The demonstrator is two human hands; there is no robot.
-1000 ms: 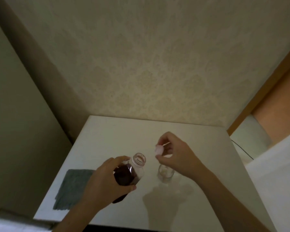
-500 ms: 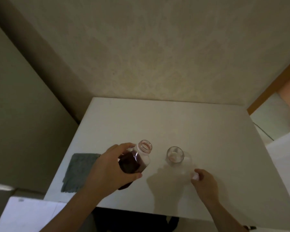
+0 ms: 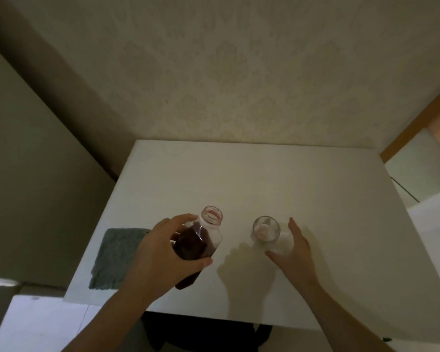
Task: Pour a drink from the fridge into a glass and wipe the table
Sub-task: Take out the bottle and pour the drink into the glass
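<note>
Hands: left hand point(image 3: 158, 252) clamped on uncapped bottle point(image 3: 196, 246), neck tilted toward glass point(image 3: 266, 231) just right of it on desk point(image 3: 239, 179); right hand point(image 3: 294, 252) spread open beside glass, nearer.

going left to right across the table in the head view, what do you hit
grey cloth → left hand → bottle of dark drink, open-topped, gripped by that hand → glass → right hand, open beside the glass
</note>
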